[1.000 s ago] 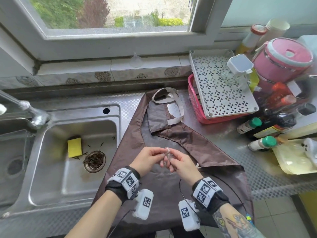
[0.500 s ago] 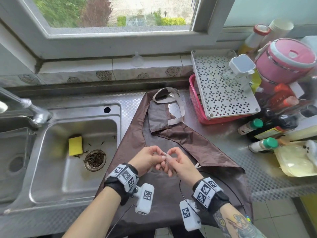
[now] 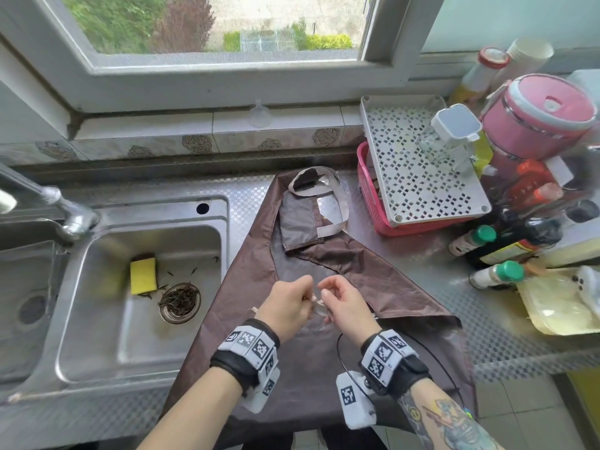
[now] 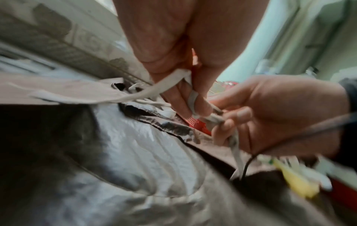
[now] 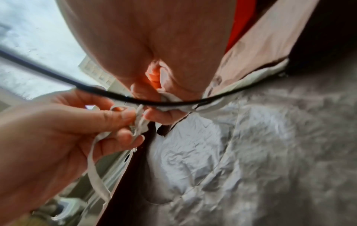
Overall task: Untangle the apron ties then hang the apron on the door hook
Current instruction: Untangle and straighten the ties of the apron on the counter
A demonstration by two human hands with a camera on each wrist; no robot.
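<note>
A steel kitchen surface (image 3: 418, 274) is running beneath a window, with a sink (image 3: 97, 319) sitting at the left of the head frame and a pink basket (image 3: 370, 203) with a white perforated tray at the upper right. The brown apron (image 3: 373, 287) is lying spread over the surface at the centre of the frame, its lower edge hanging past the front lip, its bib folded toward the window with the pale neck loop (image 3: 328, 193) lying on top. Its thin pale ties (image 4: 135, 94) are meeting in a small knot just above the cloth. No label on the bottles at the right is readable. Both hands are hovering side by side at lower centre, wrists bent downward. The left hand (image 3: 285, 306) is pinching one tie in its grip between thumb and fingertips; the right hand (image 3: 344, 306) is grasping the other tie the same way, fingers curled, knuckles nearly touching.
</note>
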